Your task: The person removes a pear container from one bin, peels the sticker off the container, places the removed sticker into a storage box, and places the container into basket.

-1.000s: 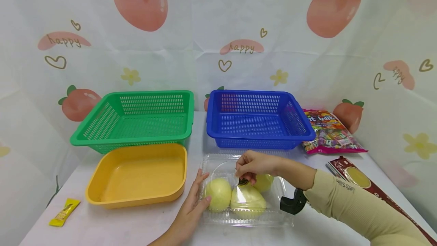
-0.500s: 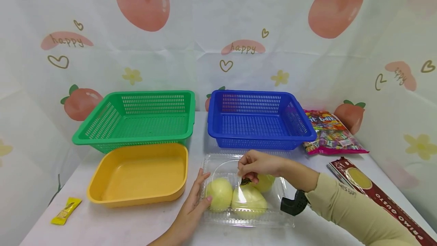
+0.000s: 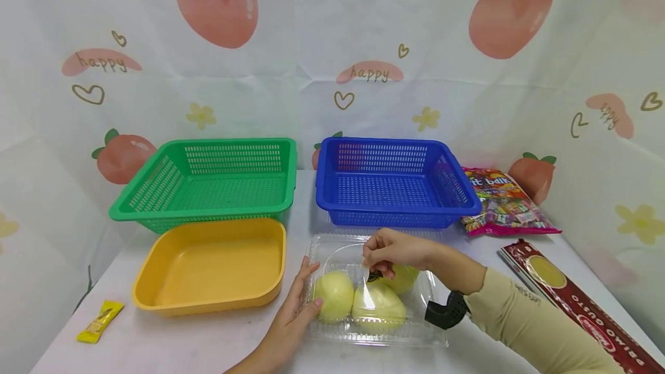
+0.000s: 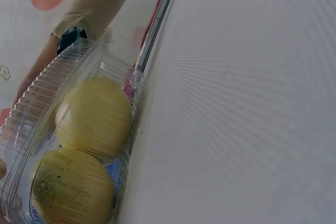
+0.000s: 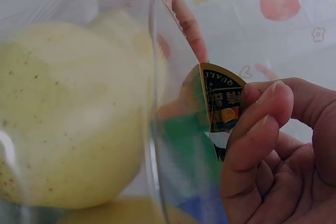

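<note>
A clear plastic clamshell box [image 3: 337, 247] lies closed on the table with pale yellow, brown-speckled round fruits [image 4: 94, 116] inside. My right hand [image 3: 397, 251] pinches a black-and-gold label [image 5: 221, 98] between thumb and fingers at the box lid. In the right wrist view, the label stands partly up from the clear plastic, its far part curved. At the box's left side, my left hand [image 3: 288, 316] rests with extended fingers along the edge and its thumb over the rim. In the left wrist view only a bit of that hand shows at the left edge.
A green basket [image 3: 241, 186] and a blue basket [image 3: 379, 189] stand at the back, a yellow tub [image 3: 213, 267] in front of the green one. A candy bag [image 3: 511, 215] and a long red-brown box [image 3: 571, 299] lie at right, a small yellow packet [image 3: 101, 322] at left.
The right forearm has shifted slightly, showing more of the long red-brown box. Both hands keep their places at the clamshell box, and the right hand still pinches the label.
</note>
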The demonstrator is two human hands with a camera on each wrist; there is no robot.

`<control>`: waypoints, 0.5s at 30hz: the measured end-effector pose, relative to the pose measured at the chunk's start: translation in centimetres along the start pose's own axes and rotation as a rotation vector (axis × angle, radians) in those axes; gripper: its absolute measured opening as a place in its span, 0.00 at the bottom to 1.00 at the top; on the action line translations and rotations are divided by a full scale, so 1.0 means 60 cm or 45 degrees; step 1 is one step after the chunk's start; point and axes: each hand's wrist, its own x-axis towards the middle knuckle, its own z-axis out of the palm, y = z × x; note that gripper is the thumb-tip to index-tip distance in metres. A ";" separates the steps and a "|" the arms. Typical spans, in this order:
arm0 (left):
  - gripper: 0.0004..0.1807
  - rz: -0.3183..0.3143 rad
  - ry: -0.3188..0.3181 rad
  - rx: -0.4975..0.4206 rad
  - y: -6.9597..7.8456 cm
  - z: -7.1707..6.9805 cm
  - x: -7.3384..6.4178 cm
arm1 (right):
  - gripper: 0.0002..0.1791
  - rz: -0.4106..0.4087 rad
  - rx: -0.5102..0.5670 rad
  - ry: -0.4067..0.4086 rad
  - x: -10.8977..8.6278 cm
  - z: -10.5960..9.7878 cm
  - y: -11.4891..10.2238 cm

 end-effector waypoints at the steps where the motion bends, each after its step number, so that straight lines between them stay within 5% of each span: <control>1: 0.29 -0.005 0.000 0.002 0.000 0.000 0.000 | 0.13 -0.004 0.003 0.002 -0.001 0.000 0.000; 15: 0.28 0.036 -0.008 -0.023 -0.002 0.000 -0.002 | 0.15 -0.088 0.051 -0.027 -0.003 -0.004 0.008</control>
